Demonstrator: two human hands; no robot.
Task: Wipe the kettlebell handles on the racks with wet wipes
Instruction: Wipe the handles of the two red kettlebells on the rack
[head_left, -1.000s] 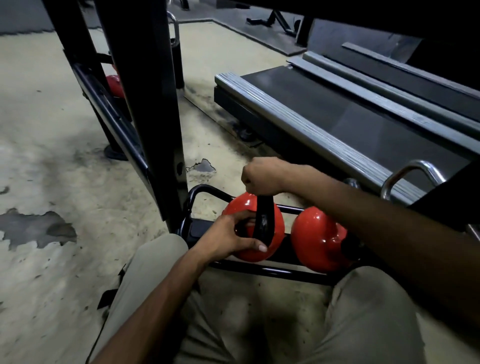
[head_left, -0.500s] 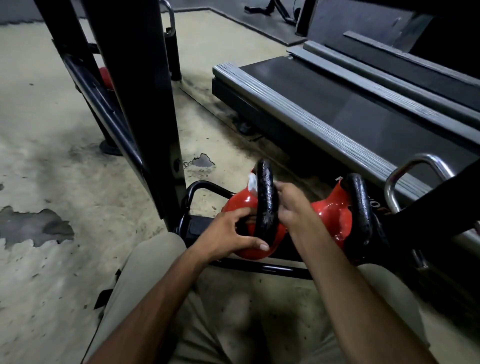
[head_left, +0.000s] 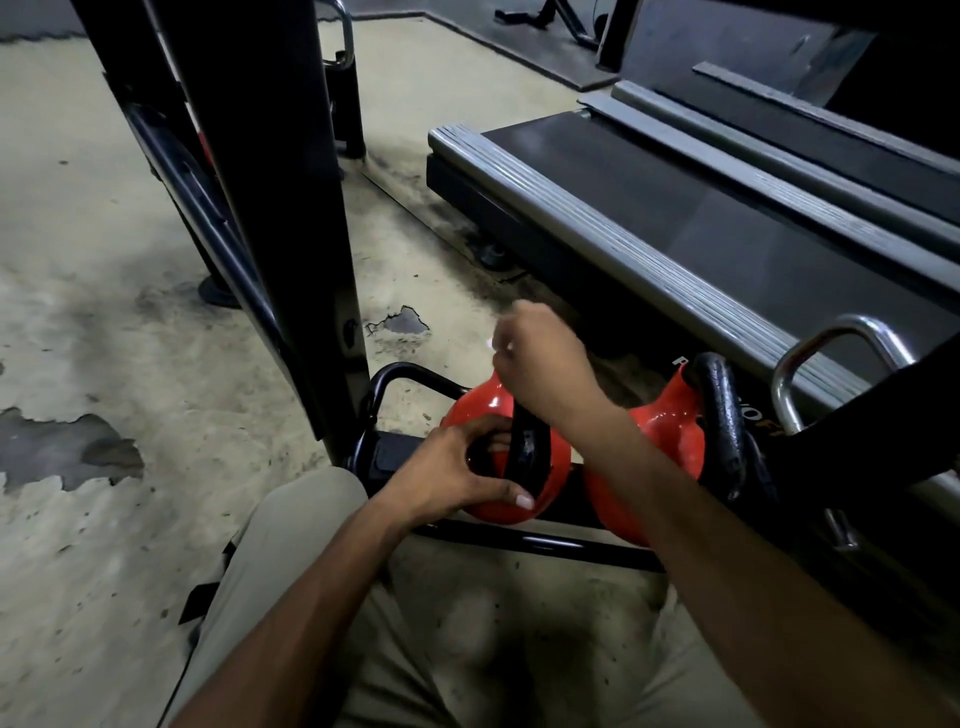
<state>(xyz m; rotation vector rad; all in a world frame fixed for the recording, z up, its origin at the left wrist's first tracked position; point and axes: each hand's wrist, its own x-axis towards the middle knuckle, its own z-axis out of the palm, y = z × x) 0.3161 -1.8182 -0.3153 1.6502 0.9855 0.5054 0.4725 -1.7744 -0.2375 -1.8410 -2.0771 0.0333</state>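
On rack, left hand (head_left: 457, 470) clamped on red kettlebell (head_left: 498, 415); right hand (head_left: 545, 358) fisted round its handle (head_left: 524, 452).

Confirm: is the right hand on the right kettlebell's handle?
No, the right hand is atop the left kettlebell; the right kettlebell handle is untouched.

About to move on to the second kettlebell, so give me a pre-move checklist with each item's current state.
1. Left hand steadies the left kettlebell: ok.
2. Right hand is closed over the top of its handle: ok.
3. Wet wipe in the right hand: only a white sliver shows, cannot tell its condition.
4. Whole handle wiped: cannot tell.
5. Right kettlebell sits on the rack, handle exposed: ok.
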